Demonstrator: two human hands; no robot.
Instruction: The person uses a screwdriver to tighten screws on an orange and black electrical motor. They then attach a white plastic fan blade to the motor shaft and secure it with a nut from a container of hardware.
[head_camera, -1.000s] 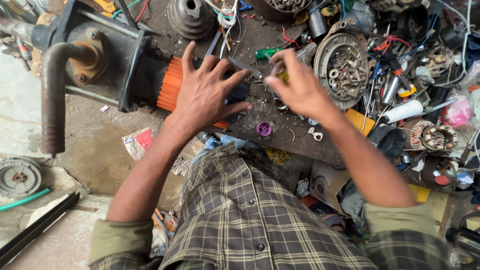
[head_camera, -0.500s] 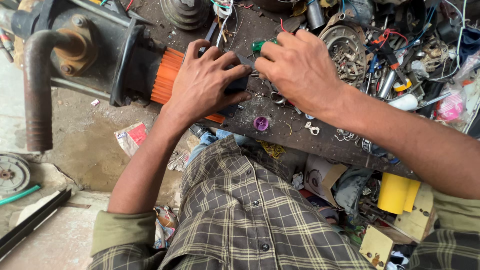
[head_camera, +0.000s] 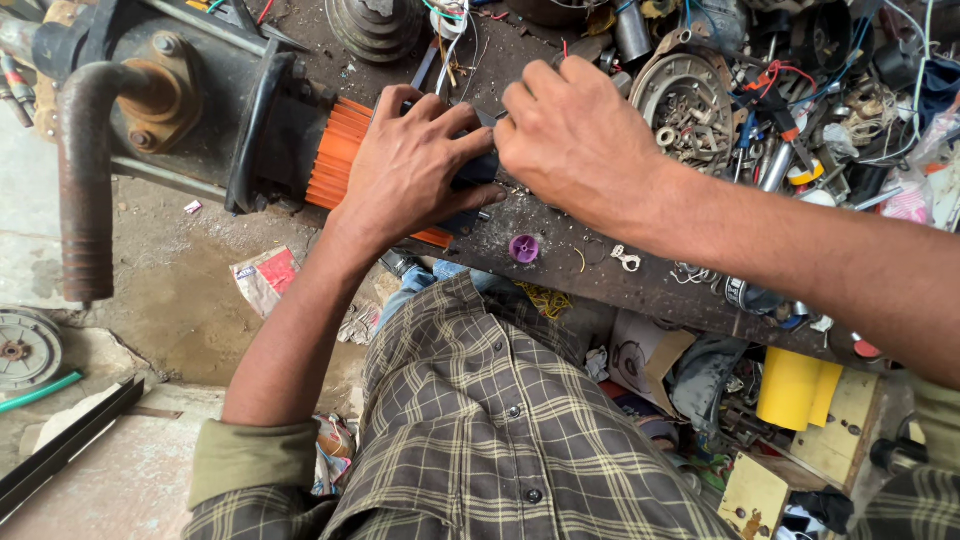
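Note:
A motor with orange fins (head_camera: 335, 155) and a dark end part (head_camera: 478, 172) lies on the dirty workbench (head_camera: 640, 285), joined to a black pump body (head_camera: 200, 90). My left hand (head_camera: 415, 165) lies over the motor's dark end, fingers wrapped on it. My right hand (head_camera: 580, 140) is pressed against the left one from the right. Its fingers curl down onto the same dark part, and the fingertips are hidden. A small purple cap (head_camera: 524, 248) sits on the bench just in front of both hands.
A rusty bent pipe (head_camera: 85, 170) hangs off the pump at left. A round metal dish of nuts and washers (head_camera: 690, 95) stands right of my hands, amid wires and tools. A yellow roll (head_camera: 790, 390) and cardboard lie below the bench edge.
My right hand has moved left from near the metal dish to the motor's end, beside my left hand. The left hand's fingers have closed more tightly over the motor.

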